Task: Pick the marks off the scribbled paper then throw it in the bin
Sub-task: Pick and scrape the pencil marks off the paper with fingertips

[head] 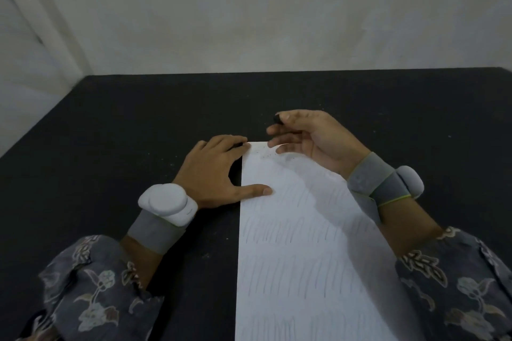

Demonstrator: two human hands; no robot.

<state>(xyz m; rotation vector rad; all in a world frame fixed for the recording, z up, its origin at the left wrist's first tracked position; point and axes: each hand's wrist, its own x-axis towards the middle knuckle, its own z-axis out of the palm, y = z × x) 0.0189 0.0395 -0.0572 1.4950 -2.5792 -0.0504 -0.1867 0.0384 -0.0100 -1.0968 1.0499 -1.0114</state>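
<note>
**Ana:** On the dark table, the scribbled paper lies flat and lengthwise, running from the near edge of view out to about mid-table. What worries you?

**Ben:** The hold-down. The left hand lies flat with straight fingers, thumb and fingertips only just over the paper's left edge and far corner. If the rubbing pulls toward the right, I think the sheet could skid or buckle, since most of it is unpinned.

**Ana:** And the other hand?

**Ben:** The right hand hovers over the far end, pinching a small dark eraser between thumb and forefinger, the other fingers loosely spread. That piece is tiny; a hard stroke might flick it out of the pinch, or crease or tear the thin paper.

**Ana:** Much left to do?

**Ben:** I'd judge so. Rows of faint pencil strokes cover most of the sheet, and only the far strip looks paler, with dark crumbs scattered on it. Those crumbs could smear if dragged under the palm.

**Ana:** The bin?

**Ben:** Not in view, so I can't say where it stands.

**Ana:** The room?

**Ben:** Plain pale wall behind the table, a pale curtain at the left, dim light. Patterned sleeves and grey wrist straps with white pods on both arms
</note>
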